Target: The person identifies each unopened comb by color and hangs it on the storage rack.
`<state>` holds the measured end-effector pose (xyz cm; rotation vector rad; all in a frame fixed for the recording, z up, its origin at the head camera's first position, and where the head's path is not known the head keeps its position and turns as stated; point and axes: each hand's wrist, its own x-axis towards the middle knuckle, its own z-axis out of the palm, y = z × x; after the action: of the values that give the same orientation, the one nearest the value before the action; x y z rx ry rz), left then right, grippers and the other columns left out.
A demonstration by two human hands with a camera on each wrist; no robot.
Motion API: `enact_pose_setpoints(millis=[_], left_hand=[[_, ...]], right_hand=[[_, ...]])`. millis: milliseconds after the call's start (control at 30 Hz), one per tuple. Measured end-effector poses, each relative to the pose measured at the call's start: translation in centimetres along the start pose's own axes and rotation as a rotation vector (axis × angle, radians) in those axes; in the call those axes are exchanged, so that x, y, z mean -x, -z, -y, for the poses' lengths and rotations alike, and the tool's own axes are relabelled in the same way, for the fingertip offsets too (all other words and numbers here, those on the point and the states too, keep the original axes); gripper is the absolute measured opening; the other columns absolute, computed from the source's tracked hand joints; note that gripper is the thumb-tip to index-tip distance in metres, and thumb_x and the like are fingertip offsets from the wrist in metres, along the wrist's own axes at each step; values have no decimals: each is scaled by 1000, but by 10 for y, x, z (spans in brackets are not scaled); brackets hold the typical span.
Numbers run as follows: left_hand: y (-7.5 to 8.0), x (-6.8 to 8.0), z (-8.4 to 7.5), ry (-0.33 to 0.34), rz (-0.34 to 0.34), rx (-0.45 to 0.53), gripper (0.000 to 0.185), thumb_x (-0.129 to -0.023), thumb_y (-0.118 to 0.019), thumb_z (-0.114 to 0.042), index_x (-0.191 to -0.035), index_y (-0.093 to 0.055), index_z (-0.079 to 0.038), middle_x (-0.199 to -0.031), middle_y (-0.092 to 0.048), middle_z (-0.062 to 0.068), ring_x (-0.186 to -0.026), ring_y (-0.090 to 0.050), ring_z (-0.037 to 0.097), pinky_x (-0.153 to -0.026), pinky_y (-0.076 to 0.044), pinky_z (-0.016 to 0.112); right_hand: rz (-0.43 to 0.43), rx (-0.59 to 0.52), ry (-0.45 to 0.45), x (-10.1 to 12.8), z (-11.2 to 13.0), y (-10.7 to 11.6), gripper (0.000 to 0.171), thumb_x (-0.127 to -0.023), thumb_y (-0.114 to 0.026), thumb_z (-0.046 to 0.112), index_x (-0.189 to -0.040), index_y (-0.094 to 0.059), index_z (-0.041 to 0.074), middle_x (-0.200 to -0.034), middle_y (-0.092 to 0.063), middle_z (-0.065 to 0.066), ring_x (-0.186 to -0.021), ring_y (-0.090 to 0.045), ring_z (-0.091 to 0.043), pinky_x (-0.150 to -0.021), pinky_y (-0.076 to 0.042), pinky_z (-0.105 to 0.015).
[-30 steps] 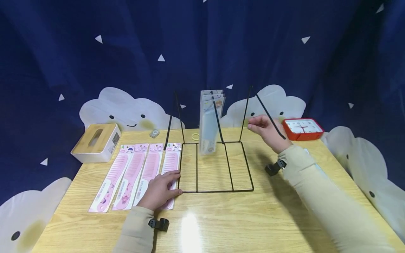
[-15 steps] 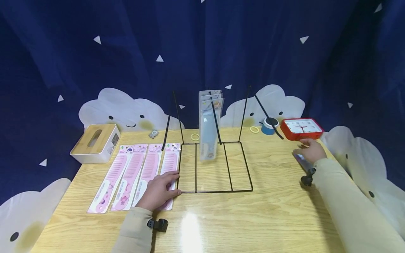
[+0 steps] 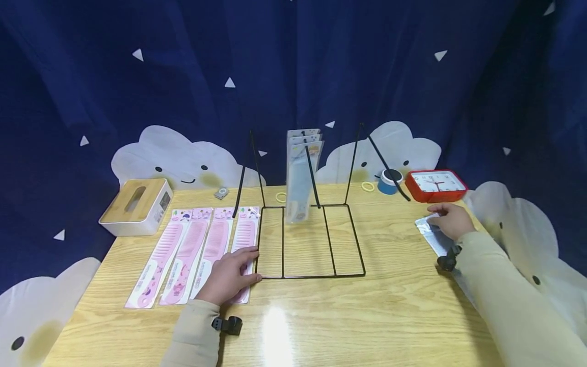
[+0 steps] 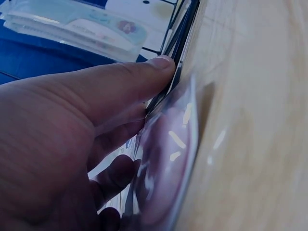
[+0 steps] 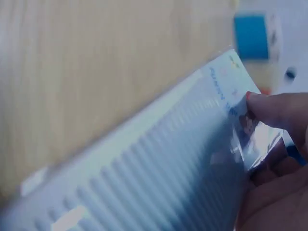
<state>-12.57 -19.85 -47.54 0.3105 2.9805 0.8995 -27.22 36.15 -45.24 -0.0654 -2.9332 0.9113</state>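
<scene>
My left hand [image 3: 231, 272] rests at the left side of a black wire rack [image 3: 310, 277], thumb and fingertips touching its frame near the front corner. Under that hand lies a packaged pink comb [image 3: 245, 233]. In the left wrist view, the straight thumb [image 4: 139, 77] presses by the wire, above a clear wrapper [image 4: 185, 144]. My right hand [image 3: 451, 222] pinches the top end of a packaged blue comb [image 3: 433, 237] at the table's right side. The right wrist view shows the thumb [image 5: 274, 108] over the package [image 5: 159, 159], fingers behind it. Packaged blue combs [image 3: 300, 178] hang on the rack's middle hook.
Several packaged pink combs [image 3: 183, 270] lie left of the rack. A tissue box [image 3: 135, 208] stands at the back left, a small grey item [image 3: 221, 193] beside it. A yellow ring [image 3: 368, 186], a blue jar [image 3: 389, 186] and a red clock [image 3: 436, 186] sit at the back right.
My right hand has moved from beside the rack's right hook to the right side of the table and taken hold of a packaged blue comb, whose end is now lifted. The left hand stays put.
</scene>
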Motion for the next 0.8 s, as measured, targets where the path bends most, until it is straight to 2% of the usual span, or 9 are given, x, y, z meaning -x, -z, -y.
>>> enact_pose_setpoints(millis=[133, 267, 367, 467, 567, 700, 800], left_hand=[[1, 0, 0, 3, 2, 3, 57, -83, -83, -30, -133, -66, -12, -147, -55, -5, -110, -57, 24, -92, -40, 49], [0, 0, 0, 3, 4, 5, 57, -83, -83, -30, -133, -66, -12, -147, -55, -5, -109, -57, 23, -91, -40, 49], [-1, 1, -1, 6, 6, 10, 57, -83, -83, -30, -133, -66, -12, -146, -55, -5, -113, -57, 26, -93, -39, 52], [0, 1, -1, 5, 5, 13, 57, -83, -83, -30, -133, -65, -12, -147, -55, -6, -115, -57, 27, -93, -39, 53], [0, 1, -1, 1, 2, 10, 57, -83, -83, -31, -134, -65, -12, -147, -55, -6, -114, -57, 26, -92, -39, 52], [1, 1, -1, -2, 1, 8, 57, -83, -83, -30, -133, -65, -11, -147, -55, -5, -115, -57, 27, -93, -39, 53], [2, 2, -2, -5, 1, 8, 57, -83, -82, -30, -134, -65, -11, -147, -55, -4, -116, -57, 28, -95, -39, 54]], right_hand=[[-6, -118, 76, 4, 42, -8, 29, -89, -72, 8, -114, -65, -5, -107, -66, -19, -88, -55, -20, -68, -44, -22], [-1, -242, 175, 21, 102, -13, 20, -92, -71, 8, -109, -66, -2, -107, -69, -19, -85, -60, -12, -68, -46, -17], [25, -319, 262, 43, 149, -14, 16, -93, -72, 10, -106, -67, 3, -103, -70, -15, -82, -62, -11, -69, -48, -18], [34, -414, 410, 70, 194, -17, 11, -91, -73, 6, -101, -69, 5, -98, -70, -10, -79, -63, -9, -67, -49, -19], [68, -559, 564, 101, 234, -17, 11, -90, -69, -6, -97, -68, 2, -97, -68, -11, -81, -64, -12, -69, -53, -20], [93, -759, 717, 135, 271, -13, 15, -88, -65, -15, -91, -66, 0, -96, -66, -11, -91, -63, -20, -73, -56, -25], [68, -877, 814, 150, 290, -8, 14, -87, -63, -17, -88, -65, -3, -95, -64, -10, -92, -61, -24, -75, -57, -27]])
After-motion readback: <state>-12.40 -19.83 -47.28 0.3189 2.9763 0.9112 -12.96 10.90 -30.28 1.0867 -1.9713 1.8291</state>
